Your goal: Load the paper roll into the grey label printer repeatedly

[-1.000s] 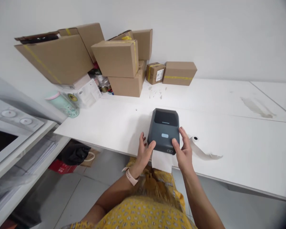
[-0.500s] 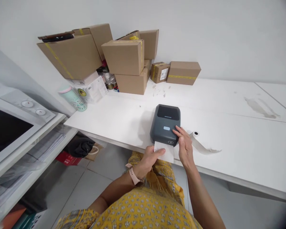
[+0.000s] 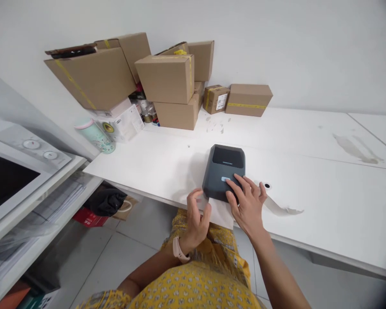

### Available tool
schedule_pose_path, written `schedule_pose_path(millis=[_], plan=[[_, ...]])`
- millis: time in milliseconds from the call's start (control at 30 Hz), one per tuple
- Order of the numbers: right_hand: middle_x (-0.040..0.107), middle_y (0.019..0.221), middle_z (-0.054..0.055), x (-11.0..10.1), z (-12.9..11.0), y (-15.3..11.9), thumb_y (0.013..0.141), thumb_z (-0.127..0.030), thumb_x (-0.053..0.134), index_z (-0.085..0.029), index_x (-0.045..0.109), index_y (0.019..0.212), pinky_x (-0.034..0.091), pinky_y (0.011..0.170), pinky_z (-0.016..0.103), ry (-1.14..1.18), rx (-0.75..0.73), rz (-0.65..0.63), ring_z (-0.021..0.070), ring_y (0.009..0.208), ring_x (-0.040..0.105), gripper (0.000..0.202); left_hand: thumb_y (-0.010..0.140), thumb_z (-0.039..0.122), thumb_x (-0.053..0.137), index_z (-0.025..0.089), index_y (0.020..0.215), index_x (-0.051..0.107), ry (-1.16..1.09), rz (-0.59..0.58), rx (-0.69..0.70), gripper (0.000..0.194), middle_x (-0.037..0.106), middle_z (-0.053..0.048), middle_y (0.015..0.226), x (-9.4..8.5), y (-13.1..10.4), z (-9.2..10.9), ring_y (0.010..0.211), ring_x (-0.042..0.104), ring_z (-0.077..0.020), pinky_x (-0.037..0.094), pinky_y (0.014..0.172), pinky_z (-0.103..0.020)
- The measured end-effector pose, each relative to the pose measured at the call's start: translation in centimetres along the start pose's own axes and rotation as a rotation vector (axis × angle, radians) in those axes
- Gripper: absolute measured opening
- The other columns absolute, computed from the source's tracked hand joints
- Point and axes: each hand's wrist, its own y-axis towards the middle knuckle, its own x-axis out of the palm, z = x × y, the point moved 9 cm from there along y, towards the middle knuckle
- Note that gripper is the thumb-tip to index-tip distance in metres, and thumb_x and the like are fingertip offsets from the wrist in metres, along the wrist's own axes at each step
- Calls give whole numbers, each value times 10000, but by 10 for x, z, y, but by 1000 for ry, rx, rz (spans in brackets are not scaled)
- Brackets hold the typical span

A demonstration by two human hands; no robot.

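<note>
A dark grey printer (image 3: 221,171) sits near the table's front edge. White paper (image 3: 221,213) sticks out of its front and hangs over the edge. My right hand (image 3: 247,204) lies on the printer's top with fingers spread, one fingertip at the light blue button (image 3: 225,179). Left of the paper, my left hand (image 3: 197,219) is raised with thumb and fingers apart, holding nothing, close to the printer's front left corner. To the right of the printer lies a small paper roll (image 3: 267,186) with its loose strip trailing to the right.
Cardboard boxes (image 3: 165,79) stand stacked at the back left, with two smaller ones (image 3: 248,99) beside them. A mint green tumbler (image 3: 98,137) leans at the table's left end by a white box (image 3: 128,122). A microwave (image 3: 19,165) is on the far left shelf.
My left hand has let go of the paper and moved slightly left, its fingers opening. My right hand has moved from the printer's right side onto its top, reaching the button. More paper shows.
</note>
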Motion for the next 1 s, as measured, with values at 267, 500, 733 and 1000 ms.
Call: schedule_pose_path(millis=[267, 500, 733, 1000], plan=[[609, 1457, 40, -7, -28, 32, 1027, -388, 486, -216, 684, 997, 79, 1249, 555, -155, -208, -48, 300, 1445, 433, 263, 995, 387, 469, 209, 1506, 396, 592, -127, 499, 547, 109, -164, 1703, 38, 38, 46, 1581, -3, -385, 35, 1227, -677], [666, 1384, 58, 9, -23, 30, 1032, -354, 480, -215, 647, 990, 87, 1262, 531, -80, -215, -102, 285, 1459, 428, 220, 975, 398, 500, 197, 1507, 410, 601, -110, 513, 576, 132, -169, 1700, 48, 36, 36, 1581, 59, -379, 6, 1237, -656], [304, 1660, 118, 28, 21, -5, 990, -463, 527, -248, 486, 1395, 253, 1216, 599, 384, 124, -138, 310, 1548, 253, 461, 944, 382, 612, 276, 1538, 318, 222, -148, 337, 671, 197, -132, 1688, 36, 42, 13, 1557, 231, -325, 296, 1240, -538], [165, 1707, 77, 61, 52, -57, 926, -559, 580, -315, 104, 1628, 288, 1235, 546, 836, 575, -161, 304, 1565, 197, 883, 805, 418, 789, 253, 1590, 223, -255, -227, -34, 982, 291, -125, 1663, 37, 47, -30, 1531, 305, -314, 298, 1264, -470]])
